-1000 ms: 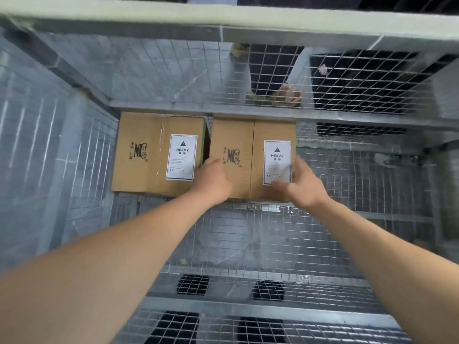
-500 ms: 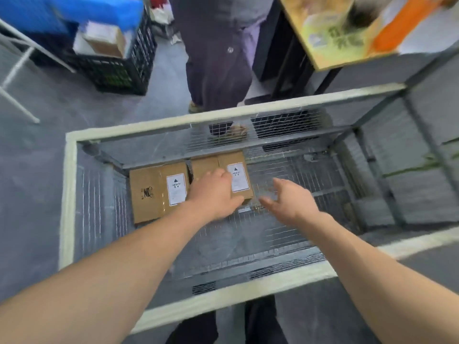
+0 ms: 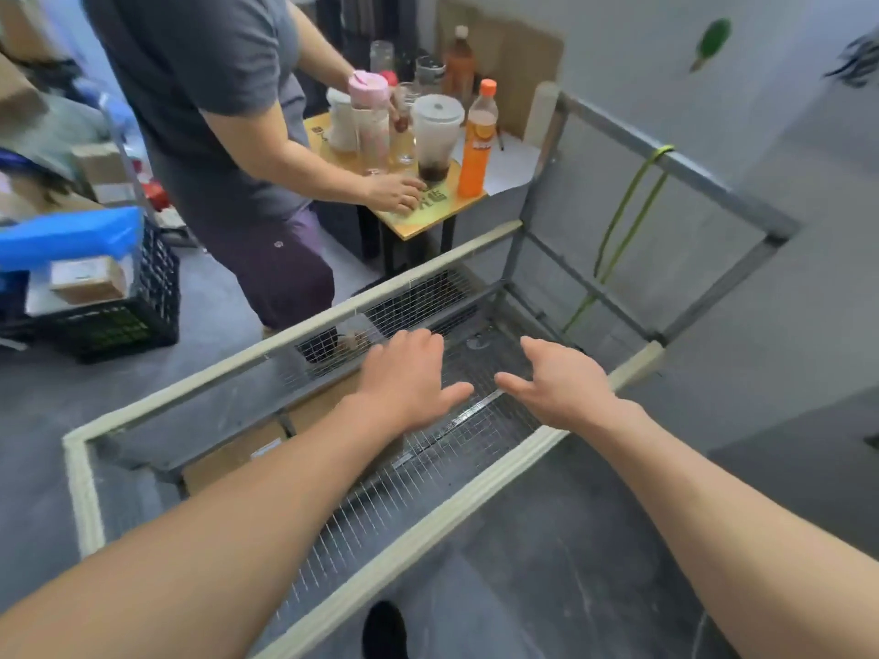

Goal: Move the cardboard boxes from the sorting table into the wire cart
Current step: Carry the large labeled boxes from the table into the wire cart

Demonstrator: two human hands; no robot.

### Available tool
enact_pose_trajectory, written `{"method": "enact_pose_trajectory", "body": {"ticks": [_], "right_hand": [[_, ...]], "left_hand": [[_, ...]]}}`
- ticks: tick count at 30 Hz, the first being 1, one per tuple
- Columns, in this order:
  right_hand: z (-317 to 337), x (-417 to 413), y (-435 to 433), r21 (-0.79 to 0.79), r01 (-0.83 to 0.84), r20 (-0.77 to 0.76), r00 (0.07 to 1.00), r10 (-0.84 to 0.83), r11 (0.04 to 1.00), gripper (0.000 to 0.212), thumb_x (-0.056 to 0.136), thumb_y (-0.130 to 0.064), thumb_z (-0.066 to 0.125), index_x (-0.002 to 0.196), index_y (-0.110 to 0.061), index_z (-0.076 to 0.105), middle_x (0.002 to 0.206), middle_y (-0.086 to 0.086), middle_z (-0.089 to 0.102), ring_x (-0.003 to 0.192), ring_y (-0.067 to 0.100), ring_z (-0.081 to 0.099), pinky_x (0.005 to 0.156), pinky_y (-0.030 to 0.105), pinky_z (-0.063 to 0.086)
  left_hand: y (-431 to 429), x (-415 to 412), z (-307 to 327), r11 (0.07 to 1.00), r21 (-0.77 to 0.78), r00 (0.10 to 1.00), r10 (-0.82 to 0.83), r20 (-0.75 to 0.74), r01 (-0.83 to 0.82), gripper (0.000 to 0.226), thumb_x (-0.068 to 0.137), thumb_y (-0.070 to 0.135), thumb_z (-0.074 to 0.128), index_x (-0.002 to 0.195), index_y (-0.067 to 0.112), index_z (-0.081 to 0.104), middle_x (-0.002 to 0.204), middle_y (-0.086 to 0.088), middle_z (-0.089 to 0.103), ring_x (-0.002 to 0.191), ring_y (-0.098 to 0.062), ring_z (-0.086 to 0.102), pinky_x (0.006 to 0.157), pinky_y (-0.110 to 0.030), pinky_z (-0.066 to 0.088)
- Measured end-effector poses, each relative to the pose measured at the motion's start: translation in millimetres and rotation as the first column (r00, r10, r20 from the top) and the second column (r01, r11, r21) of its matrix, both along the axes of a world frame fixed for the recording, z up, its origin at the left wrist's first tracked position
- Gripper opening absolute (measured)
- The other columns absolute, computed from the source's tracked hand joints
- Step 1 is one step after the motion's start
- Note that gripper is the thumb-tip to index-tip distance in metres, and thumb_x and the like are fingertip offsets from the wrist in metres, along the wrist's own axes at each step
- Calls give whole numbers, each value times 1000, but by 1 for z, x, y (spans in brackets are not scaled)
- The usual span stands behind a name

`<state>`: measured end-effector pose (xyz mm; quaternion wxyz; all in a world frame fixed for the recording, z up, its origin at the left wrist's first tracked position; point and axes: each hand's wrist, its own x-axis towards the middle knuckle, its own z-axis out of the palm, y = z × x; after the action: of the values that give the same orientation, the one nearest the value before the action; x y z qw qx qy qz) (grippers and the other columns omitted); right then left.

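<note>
The wire cart (image 3: 157, 397) with a pale padded top rim fills the middle of the head view. Low inside it, against its far wall, lie brown cardboard boxes (image 3: 228, 461), mostly hidden behind my left forearm and the cart wall. My left hand (image 3: 404, 378) hovers above the cart with fingers spread and relaxed, holding nothing. My right hand (image 3: 556, 382) is beside it to the right, also spread and empty. Both hands are well above the boxes and apart from them.
Another person (image 3: 228, 149) stands just beyond the cart, a hand on a small yellow table (image 3: 428, 214) crowded with bottles and cups. A black crate (image 3: 119, 316) with a box and blue cover sits on the floor at left. Grey wall stands to the right.
Both hands have let go of the right-hand box and risen out of the cart. My view has lifted from the cart floor to the room beyond.
</note>
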<state>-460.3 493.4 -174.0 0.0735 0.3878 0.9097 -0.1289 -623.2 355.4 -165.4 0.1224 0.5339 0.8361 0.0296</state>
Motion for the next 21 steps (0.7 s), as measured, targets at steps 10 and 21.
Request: {"method": "enact_pose_trajectory", "body": {"ticks": [10,21], "right_hand": [[61,145,4,39,203,-41,979,-201,978,57,90,-69,46,118,-20,55,125,4,64,115,28,59,84,40,49],[97,268,-38,104,437,-85,899,-430,893,69,91,-70,45,135,-16,50,136,4,58,124,27,54,92,41,47]], "left_hand": [[38,125,52,977,112,983,-181,-20,182,78,89,74,45,141,16,45,147,-1,47,136,-22,44,104,-47,42],[49,227,84,890,179,908,-415,-59,419,75,89,72,48,138,15,47,146,-2,48,138,-22,41,106,-46,41]]}}
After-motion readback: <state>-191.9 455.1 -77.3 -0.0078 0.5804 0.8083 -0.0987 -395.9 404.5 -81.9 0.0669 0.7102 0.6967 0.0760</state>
